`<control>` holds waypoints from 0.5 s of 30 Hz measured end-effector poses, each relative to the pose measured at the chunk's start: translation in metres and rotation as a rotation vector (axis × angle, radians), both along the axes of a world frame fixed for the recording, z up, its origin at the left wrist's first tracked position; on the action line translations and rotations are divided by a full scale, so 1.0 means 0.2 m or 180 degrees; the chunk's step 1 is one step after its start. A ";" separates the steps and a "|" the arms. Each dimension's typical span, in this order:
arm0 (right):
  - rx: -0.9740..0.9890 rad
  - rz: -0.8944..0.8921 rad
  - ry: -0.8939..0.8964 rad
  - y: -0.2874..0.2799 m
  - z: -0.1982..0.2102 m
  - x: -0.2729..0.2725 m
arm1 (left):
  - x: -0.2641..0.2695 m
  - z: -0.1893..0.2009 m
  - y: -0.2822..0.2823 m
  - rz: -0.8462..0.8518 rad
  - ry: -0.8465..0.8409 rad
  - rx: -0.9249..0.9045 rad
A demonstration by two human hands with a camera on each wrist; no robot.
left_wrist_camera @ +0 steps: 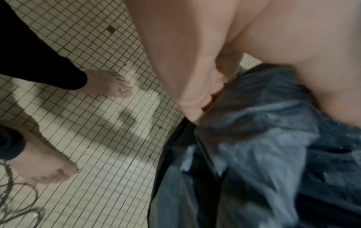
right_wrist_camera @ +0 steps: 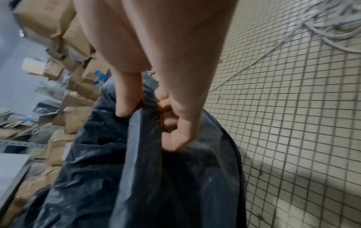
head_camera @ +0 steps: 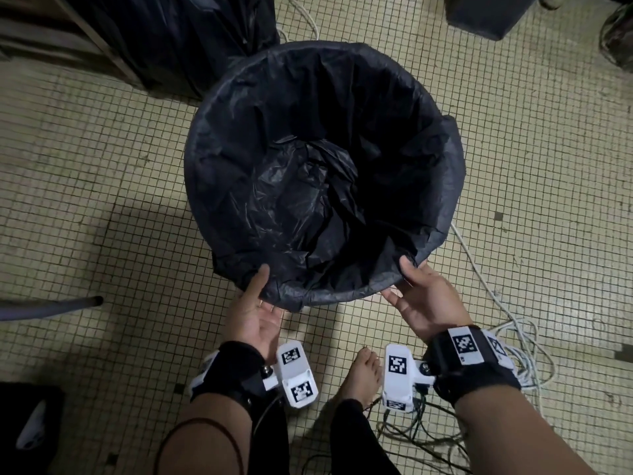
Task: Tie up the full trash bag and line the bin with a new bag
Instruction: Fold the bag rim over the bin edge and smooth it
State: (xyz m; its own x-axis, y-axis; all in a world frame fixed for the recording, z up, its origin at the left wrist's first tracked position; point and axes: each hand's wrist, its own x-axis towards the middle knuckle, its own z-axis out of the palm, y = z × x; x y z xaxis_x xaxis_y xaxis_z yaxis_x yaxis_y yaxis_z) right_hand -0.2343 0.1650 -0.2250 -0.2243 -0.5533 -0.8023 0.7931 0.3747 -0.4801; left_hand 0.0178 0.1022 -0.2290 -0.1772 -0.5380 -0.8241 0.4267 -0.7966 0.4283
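A round bin (head_camera: 239, 97) stands on the tiled floor, lined with a new black bag (head_camera: 318, 186) folded over its rim. My left hand (head_camera: 255, 303) grips the folded bag edge (left_wrist_camera: 254, 123) at the near left of the rim, thumb on top and fingers curled beneath. My right hand (head_camera: 414, 286) grips the bag edge (right_wrist_camera: 148, 146) at the near right, thumb inside the rim and fingers curled under outside. A full black trash bag (head_camera: 178, 39) sits behind the bin at the back left.
White and black cables (head_camera: 507, 337) lie coiled on the floor to the right and near my bare feet (head_camera: 363, 378). A dark box (head_camera: 486, 15) stands at the back right. Cardboard boxes (right_wrist_camera: 74, 95) pile up beyond the bin. A dark pole end (head_camera: 51, 305) lies at left.
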 end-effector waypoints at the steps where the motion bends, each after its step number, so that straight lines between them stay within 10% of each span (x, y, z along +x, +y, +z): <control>1: -0.0019 0.0035 -0.0084 0.01 0.00 0.00 | 0.00 0.01 0.03 0.0042 0.0089 0.0085; 15: 0.0046 0.0118 -0.0170 0.09 0.00 0.06 | -0.39 0.17 0.09 0.0650 -0.0692 0.1255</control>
